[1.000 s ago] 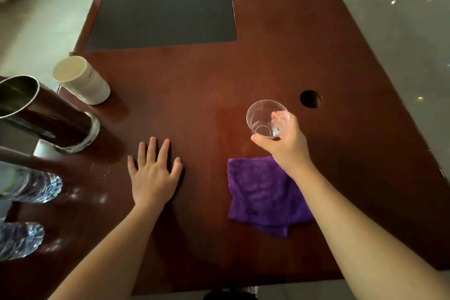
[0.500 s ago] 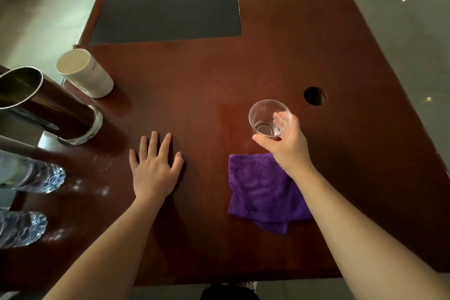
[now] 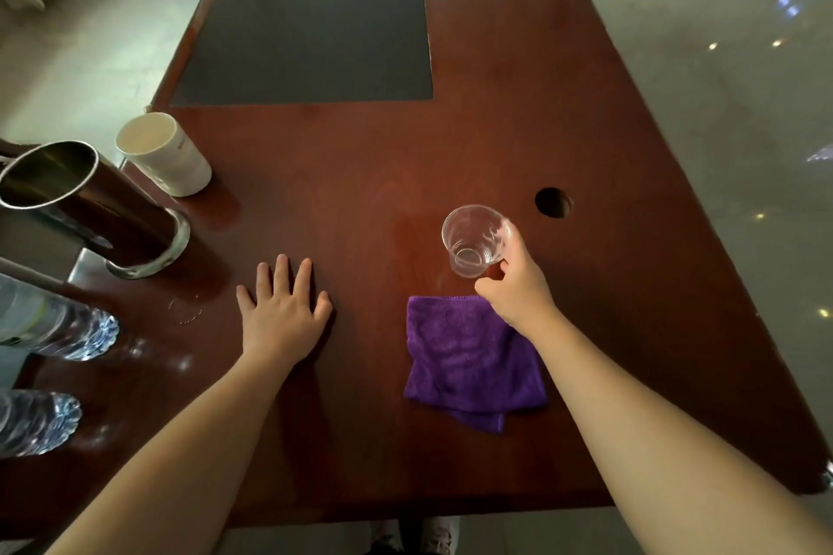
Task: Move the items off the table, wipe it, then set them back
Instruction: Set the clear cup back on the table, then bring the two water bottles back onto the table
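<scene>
My right hand grips a clear plastic cup from its near side, fingers curled around the wall, thumb toward me; I cannot tell whether the cup's base touches the dark red wooden table or hangs just above it. The cup stands upright and looks empty. My left hand lies flat on the tabletop, palm down, fingers spread, holding nothing.

Just below the right wrist a folded purple cloth lies on the wood, its far edge partly covered by the hand. Beyond the cup, to the right, a round cable hole is cut through the tabletop. A dark grey inlay panel fills the far middle of the table.

Along the left edge stand a white mug and, nearer me, a polished metal jug with a curved handle. Two clear water bottles show only their bases at the frame's left border, one nearer than the other. The stretch of table between my hands is bare, with a faint ring mark left of the left hand.
</scene>
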